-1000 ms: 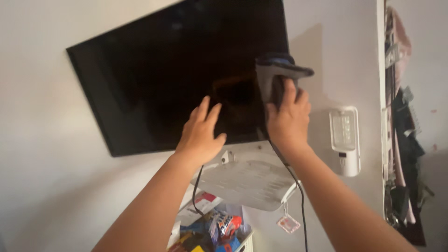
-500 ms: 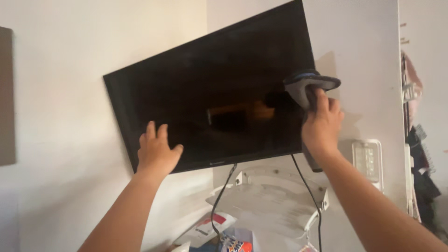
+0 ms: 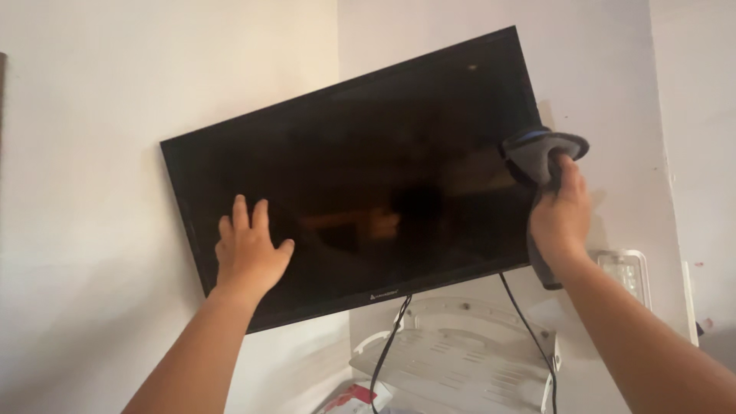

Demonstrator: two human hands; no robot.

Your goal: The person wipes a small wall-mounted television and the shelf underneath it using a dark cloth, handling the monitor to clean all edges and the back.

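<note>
Your left hand lies flat, fingers released and spread, on the lower left part of the wall-mounted black television, holding nothing. A second ago that hand was pressed near the middle of the screen; it has since slid well to the left, close to the bottom left corner of the frame.

Your right hand is clenched around a grey cleaning cloth with a blue edge, which is bunched against the right edge of the screen, about halfway up. The cloth has travelled with your hand from just inside the screen out to its right border, and a tail of it hangs below your wrist.

With your hands now well apart at opposite sides, the set looks braced on the left while the cloth works the right margin; the wiping appears to have reached that edge.

Two dark cables drop from beneath the television, past a white wall shelf. A white wall fixture sits just right of your right wrist.
</note>
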